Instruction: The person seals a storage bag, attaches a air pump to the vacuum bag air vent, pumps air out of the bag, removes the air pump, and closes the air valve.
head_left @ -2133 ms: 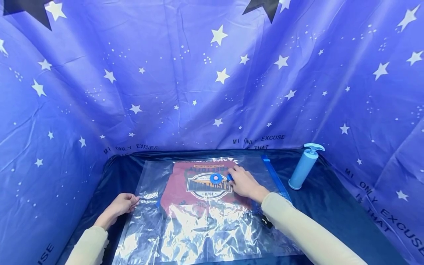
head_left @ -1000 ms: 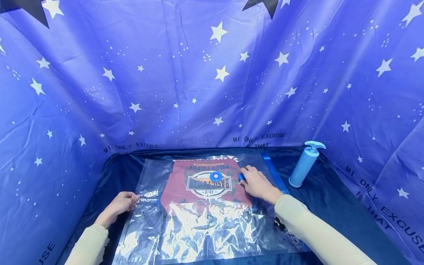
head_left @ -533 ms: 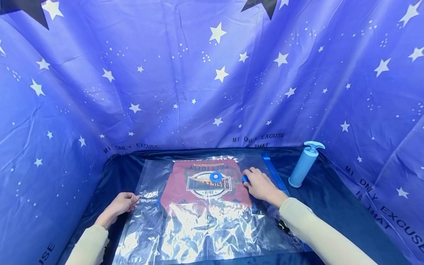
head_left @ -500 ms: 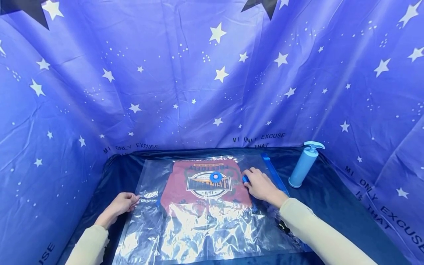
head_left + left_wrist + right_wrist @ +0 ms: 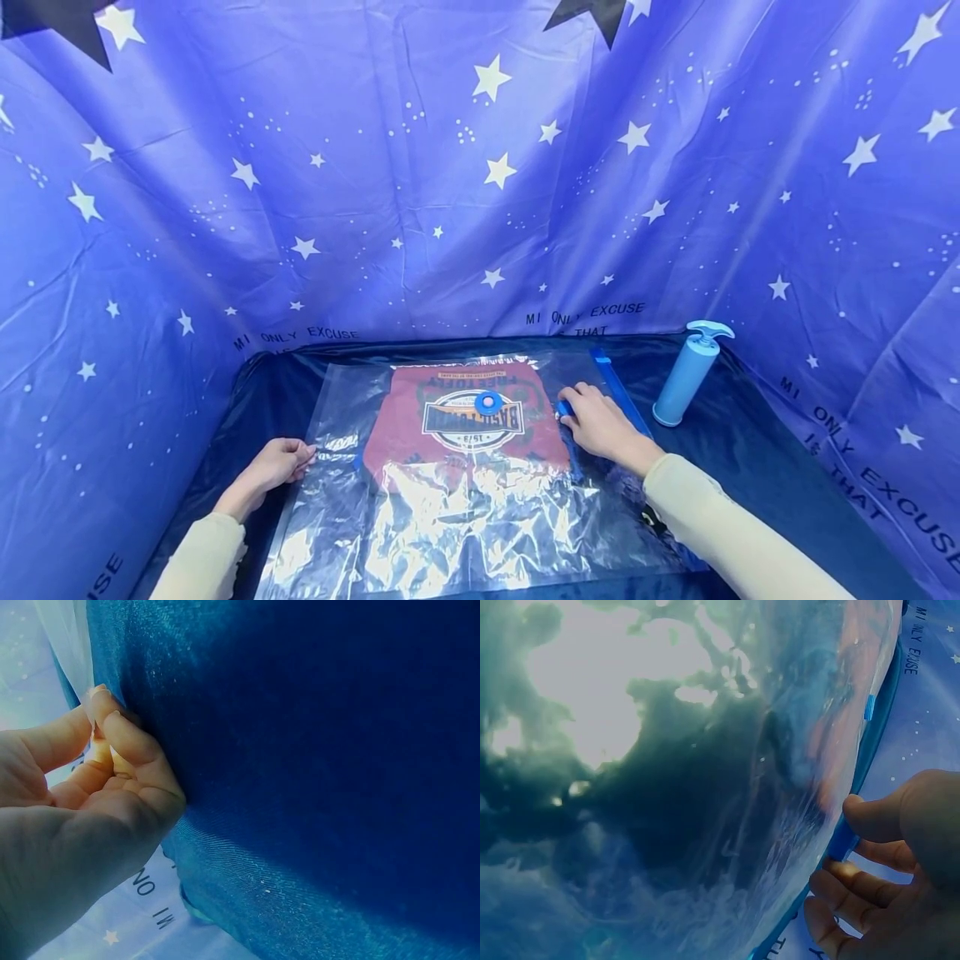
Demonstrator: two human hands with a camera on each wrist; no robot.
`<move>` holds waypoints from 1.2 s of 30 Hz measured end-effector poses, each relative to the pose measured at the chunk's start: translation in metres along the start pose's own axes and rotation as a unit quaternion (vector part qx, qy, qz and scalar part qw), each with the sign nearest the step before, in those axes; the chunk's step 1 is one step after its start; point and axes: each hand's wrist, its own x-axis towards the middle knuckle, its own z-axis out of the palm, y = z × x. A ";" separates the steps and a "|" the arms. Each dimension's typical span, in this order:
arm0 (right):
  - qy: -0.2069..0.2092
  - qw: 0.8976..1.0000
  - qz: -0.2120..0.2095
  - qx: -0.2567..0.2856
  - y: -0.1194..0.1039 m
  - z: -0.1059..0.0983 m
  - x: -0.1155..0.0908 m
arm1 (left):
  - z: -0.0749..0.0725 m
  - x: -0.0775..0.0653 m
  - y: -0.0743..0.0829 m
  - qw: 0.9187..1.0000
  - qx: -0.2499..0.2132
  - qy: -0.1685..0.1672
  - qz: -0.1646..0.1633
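Observation:
A large clear vacuum storage bag (image 5: 420, 533) lies flat with a folded maroon printed garment (image 5: 397, 425) inside. A blue ring-shaped valve (image 5: 489, 403) with a pale centre sits on its top sheet, over the garment's print. At the bag's left edge, my left hand (image 5: 273, 462) pinches the plastic between thumb and forefinger; the left wrist view shows this pinch (image 5: 97, 750). My right hand (image 5: 600, 421) is over the bag's right part, right of the valve. It holds a small blue cap-like piece (image 5: 564, 408) between thumb and fingers, partly hidden by them in the right wrist view.
A light blue hand pump (image 5: 686, 379) stands upright at the back right, beyond the bag's blue zip strip (image 5: 626, 392). Dark blue cloth (image 5: 750, 467) covers the table. Starry purple curtains (image 5: 405, 167) enclose three sides. Something dark and fluffy (image 5: 626, 492) shows near my right sleeve.
My right hand has moved from beside the valve to the right, carrying the small blue piece away from it. The left hand has kept its pinch at the bag's left edge.

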 end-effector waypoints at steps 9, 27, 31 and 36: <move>0.001 1.000 0.005 0.010 0.005 0.001 -0.008 | 0.000 0.000 0.001 1.000 -0.001 -0.001 0.002; 0.006 1.000 0.012 -0.002 0.012 -0.004 -0.018 | 0.000 -0.001 0.000 1.000 -0.001 -0.001 0.001; 0.006 1.000 0.016 -0.001 0.013 -0.007 -0.020 | 0.000 -0.001 0.000 1.000 -0.001 -0.001 0.000; 0.008 1.000 0.019 -0.001 0.017 -0.008 -0.023 | 0.000 -0.001 0.002 1.000 0.003 0.000 -0.002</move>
